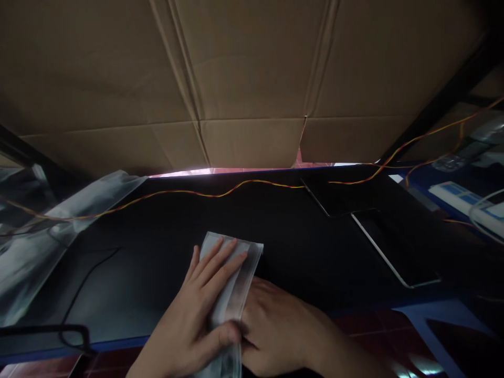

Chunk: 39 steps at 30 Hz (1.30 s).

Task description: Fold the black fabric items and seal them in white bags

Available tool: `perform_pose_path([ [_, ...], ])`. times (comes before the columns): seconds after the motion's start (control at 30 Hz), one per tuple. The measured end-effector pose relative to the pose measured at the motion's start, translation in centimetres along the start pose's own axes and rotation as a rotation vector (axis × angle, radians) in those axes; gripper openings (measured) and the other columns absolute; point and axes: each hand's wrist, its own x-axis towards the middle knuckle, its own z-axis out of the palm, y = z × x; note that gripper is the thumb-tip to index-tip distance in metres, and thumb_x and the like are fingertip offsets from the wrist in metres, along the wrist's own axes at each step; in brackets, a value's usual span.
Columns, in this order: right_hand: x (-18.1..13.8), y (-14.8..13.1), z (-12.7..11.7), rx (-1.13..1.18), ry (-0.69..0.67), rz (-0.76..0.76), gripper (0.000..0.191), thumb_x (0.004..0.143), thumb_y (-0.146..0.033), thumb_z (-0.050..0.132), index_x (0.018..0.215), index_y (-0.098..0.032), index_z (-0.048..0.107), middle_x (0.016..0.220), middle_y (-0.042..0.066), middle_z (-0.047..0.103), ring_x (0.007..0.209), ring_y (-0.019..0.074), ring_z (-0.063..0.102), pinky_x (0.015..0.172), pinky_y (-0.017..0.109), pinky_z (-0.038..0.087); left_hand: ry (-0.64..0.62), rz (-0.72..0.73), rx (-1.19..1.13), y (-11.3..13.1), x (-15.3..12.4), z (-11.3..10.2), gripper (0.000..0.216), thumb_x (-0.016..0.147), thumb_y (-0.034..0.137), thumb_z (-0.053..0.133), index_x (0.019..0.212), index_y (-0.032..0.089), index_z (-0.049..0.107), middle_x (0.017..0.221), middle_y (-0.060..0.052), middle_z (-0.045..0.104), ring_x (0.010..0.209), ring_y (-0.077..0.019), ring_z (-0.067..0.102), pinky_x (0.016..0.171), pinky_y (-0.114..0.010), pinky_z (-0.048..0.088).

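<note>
A flattened, translucent plastic bag lies lengthwise over the black tabletop, its near end running toward me between my hands. My left hand rests on top of it, fingers stretched out and flat, with the thumb across its right edge. Against that edge is my right hand, back upward and fingers curled in at the bag; the fingertips are hidden beneath the bag and the left thumb.
Two dark phone-like slabs lie at the right. A twisted red-yellow wire crosses the black table. Clear plastic bags are heaped at the left, near a thin black cable. Cardboard stands behind.
</note>
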Motion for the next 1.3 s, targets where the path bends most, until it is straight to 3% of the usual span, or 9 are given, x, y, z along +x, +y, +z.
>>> perform_pose_path([
  [0.17, 2.7, 0.8, 2.8, -0.043, 0.249, 0.088, 0.032, 0.107, -0.028, 0.058, 0.138, -0.023, 0.065, 0.139, 0.007, 0.077, 0.131, 0.0233, 0.072, 0.116, 0.036, 0.054, 0.082, -0.037, 0.042, 1.4, 0.1, 1.0, 0.094, 0.099, 0.088, 0.037, 0.176, 0.036, 0.023, 0.182, -0.012, 0.032, 0.167, -0.0468, 0.027, 0.128, -0.084, 0.013],
  [0.33, 0.8, 0.5, -0.6, 0.048, 0.039, -0.045, 0.023, 0.095, -0.015, 0.073, 0.118, -0.021, 0.074, 0.134, 0.006, 0.079, 0.128, 0.0207, 0.072, 0.118, 0.032, 0.052, 0.096, -0.079, 0.032, 0.7, -0.5, 1.1, 0.089, 0.102, 0.085, 0.036, 0.175, 0.035, 0.025, 0.182, -0.012, 0.032, 0.167, -0.0442, 0.03, 0.13, -0.079, 0.019],
  [0.47, -2.0, 0.8, -3.1, -0.109, 0.092, 0.04, 0.04, 0.103, -0.019, 0.072, 0.142, -0.025, 0.068, 0.154, 0.003, 0.069, 0.153, 0.0191, 0.054, 0.137, 0.041, 0.028, 0.052, -0.064, 0.077, -0.3, -0.8, 0.9, 0.095, 0.101, 0.085, 0.041, 0.177, 0.032, 0.019, 0.183, -0.014, 0.029, 0.167, -0.045, 0.028, 0.13, -0.079, 0.022],
  [0.63, -1.8, 1.4, -0.7, -0.109, 0.049, 0.017, 0.04, 0.1, -0.03, 0.078, 0.137, -0.017, 0.073, 0.147, 0.012, 0.074, 0.149, 0.0251, 0.059, 0.133, 0.04, 0.036, -0.023, -0.008, 0.146, 0.3, 0.1, 0.8, 0.117, 0.087, 0.092, 0.058, 0.178, 0.032, 0.016, 0.181, -0.015, 0.032, 0.167, -0.0494, 0.024, 0.127, -0.084, 0.021],
  [0.77, 0.0, 1.0, 1.0, -0.08, 0.17, 0.031, 0.05, 0.105, -0.037, 0.07, 0.147, -0.012, 0.065, 0.154, 0.018, 0.068, 0.152, 0.0291, 0.057, 0.13, 0.045, 0.042, -0.009, 0.039, 0.134, 1.0, 0.6, 0.1, 0.123, 0.082, 0.097, 0.057, 0.178, 0.031, 0.016, 0.177, -0.015, 0.041, 0.165, -0.0511, 0.027, 0.125, -0.085, 0.024],
  [0.97, -0.2, 0.3, -0.6, -0.048, 0.175, -0.032, 0.039, 0.108, -0.027, 0.066, 0.146, -0.022, 0.067, 0.157, 0.007, 0.067, 0.153, 0.0222, 0.055, 0.131, 0.041, 0.041, 0.056, -0.008, 0.192, -0.2, -1.2, -0.5, 0.111, 0.09, 0.092, 0.053, 0.177, 0.031, 0.02, 0.179, -0.018, 0.037, 0.163, -0.0515, 0.033, 0.122, -0.086, 0.028],
  [1.03, -1.7, 0.7, -1.2, -0.129, 0.201, 0.026, 0.038, 0.107, -0.028, 0.069, 0.145, -0.025, 0.068, 0.15, 0.005, 0.072, 0.151, 0.0241, 0.056, 0.131, 0.045, 0.042, 0.058, -0.042, 0.242, -0.8, -2.0, -0.3, 0.111, 0.091, 0.092, 0.053, 0.177, 0.029, 0.021, 0.179, -0.019, 0.035, 0.163, -0.0523, 0.033, 0.119, -0.087, 0.032],
  [1.2, -4.1, 1.5, -0.6, -0.339, 0.237, 0.279, 0.074, 0.093, -0.04, 0.088, 0.158, -0.024, 0.057, 0.158, 0.01, 0.065, 0.158, 0.039, 0.045, 0.124, 0.065, 0.047, 0.041, -0.048, 0.295, -0.9, -2.1, 0.6, 0.121, 0.085, 0.096, 0.055, 0.177, 0.025, 0.02, 0.18, -0.023, 0.029, 0.163, -0.0539, 0.031, 0.118, -0.086, 0.036],
  [1.3, -3.0, 1.3, 0.0, -0.336, 0.182, 0.301, 0.069, 0.095, -0.035, 0.084, 0.157, -0.026, 0.057, 0.157, 0.007, 0.066, 0.163, 0.0392, 0.036, 0.128, 0.069, 0.038, 0.017, -0.015, 0.305, -0.5, -1.3, 1.0, 0.133, 0.078, 0.1, 0.057, 0.177, 0.021, 0.019, 0.18, -0.025, 0.027, 0.164, -0.0536, 0.028, 0.119, -0.084, 0.035],
])
